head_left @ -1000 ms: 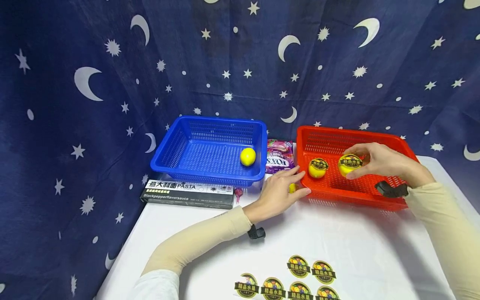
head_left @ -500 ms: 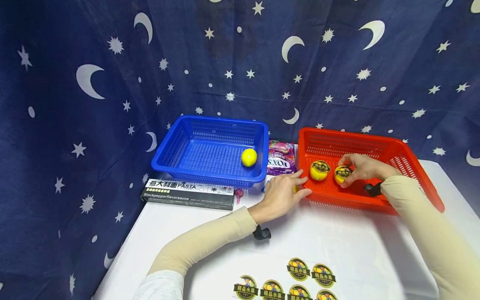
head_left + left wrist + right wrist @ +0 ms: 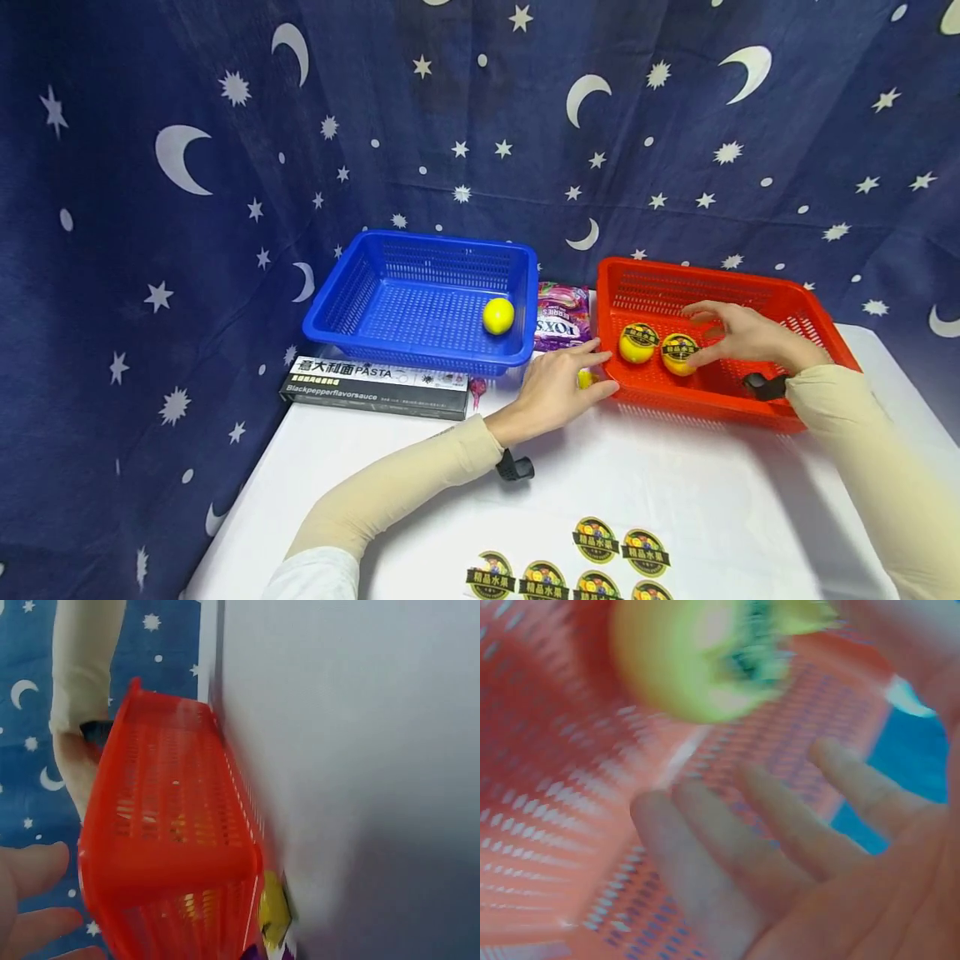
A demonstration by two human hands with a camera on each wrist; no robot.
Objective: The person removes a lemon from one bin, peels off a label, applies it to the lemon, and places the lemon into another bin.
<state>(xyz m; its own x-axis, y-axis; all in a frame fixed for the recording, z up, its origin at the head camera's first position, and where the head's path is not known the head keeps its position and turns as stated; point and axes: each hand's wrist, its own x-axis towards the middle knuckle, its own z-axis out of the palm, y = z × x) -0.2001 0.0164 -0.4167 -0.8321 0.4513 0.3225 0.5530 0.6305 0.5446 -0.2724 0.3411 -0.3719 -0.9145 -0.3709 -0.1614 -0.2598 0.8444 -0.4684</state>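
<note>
My right hand [image 3: 750, 333] hovers inside the red basket [image 3: 705, 402], its fingers spread and held off a lemon [image 3: 678, 363] with a black-and-gold round sticker, while the thumb tip lies right at the fruit's side. In the right wrist view the blurred lemon [image 3: 682, 660] sits beyond the spread fingers [image 3: 705, 862]. Another stickered lemon [image 3: 636, 348] lies to its left in the same basket. With loosely extended fingers, my left hand [image 3: 555, 385] stays at the basket's left end, fingertips by the rim. A plain lemon [image 3: 498, 317] lies in the blue basket [image 3: 420, 348].
Several round stickers [image 3: 596, 540] lie on the white table [image 3: 675, 467] in front. Between the baskets is a purple candy bag [image 3: 562, 312]; a small yellow item [image 3: 274, 909] lies beside the red basket. A pasta box [image 3: 375, 392] and pink lollipop [image 3: 477, 390] sit before the blue basket.
The right hand lowered the stickered lemon into the red basket beside the other one, let go of it and spread its fingers. The left hand stayed near the basket's left end.
</note>
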